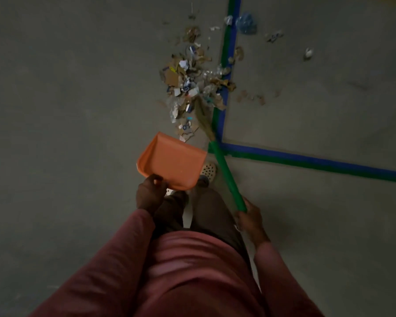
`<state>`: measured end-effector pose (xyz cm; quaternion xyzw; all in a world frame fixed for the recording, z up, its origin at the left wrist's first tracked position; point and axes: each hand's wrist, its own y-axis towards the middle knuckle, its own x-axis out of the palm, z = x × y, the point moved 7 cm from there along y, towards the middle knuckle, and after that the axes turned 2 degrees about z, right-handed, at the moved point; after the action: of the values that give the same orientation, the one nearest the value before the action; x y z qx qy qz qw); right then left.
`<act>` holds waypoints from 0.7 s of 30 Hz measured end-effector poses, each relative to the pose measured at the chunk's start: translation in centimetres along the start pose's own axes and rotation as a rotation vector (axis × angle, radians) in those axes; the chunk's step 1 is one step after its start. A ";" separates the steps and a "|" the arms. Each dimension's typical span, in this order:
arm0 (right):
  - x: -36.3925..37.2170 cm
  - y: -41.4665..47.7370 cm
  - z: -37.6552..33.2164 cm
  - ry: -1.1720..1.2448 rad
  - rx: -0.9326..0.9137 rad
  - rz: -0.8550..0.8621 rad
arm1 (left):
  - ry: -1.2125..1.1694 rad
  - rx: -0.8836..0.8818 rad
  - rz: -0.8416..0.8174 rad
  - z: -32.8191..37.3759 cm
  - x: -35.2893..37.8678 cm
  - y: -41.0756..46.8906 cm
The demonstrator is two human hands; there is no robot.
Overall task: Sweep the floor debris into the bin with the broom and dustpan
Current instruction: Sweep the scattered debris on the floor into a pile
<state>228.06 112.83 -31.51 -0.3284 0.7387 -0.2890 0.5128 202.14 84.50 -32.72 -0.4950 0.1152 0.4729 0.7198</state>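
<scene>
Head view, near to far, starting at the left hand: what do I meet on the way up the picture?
Left hand → orange plastic dustpan that it grips → pile of cardboard and paper scraps → crumpled blue plastic piece.

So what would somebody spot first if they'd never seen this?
Probably the bright orange dustpan in the middle, held by the left hand. Just beyond it lies a messy debris pile, with the green-handled broom from the right hand reaching into it. Blue and green tape lines cross the floor on the right.
</scene>
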 end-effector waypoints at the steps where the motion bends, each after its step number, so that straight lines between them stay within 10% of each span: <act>1: -0.8 -0.2 1.0 0.015 0.012 0.013 | -0.005 -0.005 0.006 0.3 -0.2 0.1; 21: 7.2 15.2 -0.3 0.132 0.203 0.106 | 0.024 0.081 0.016 0.9 0.1 1.8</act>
<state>223.09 116.61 -47.14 -0.2157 0.7542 -0.3559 0.5080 200.50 85.41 -33.47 -0.4701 0.1467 0.4674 0.7341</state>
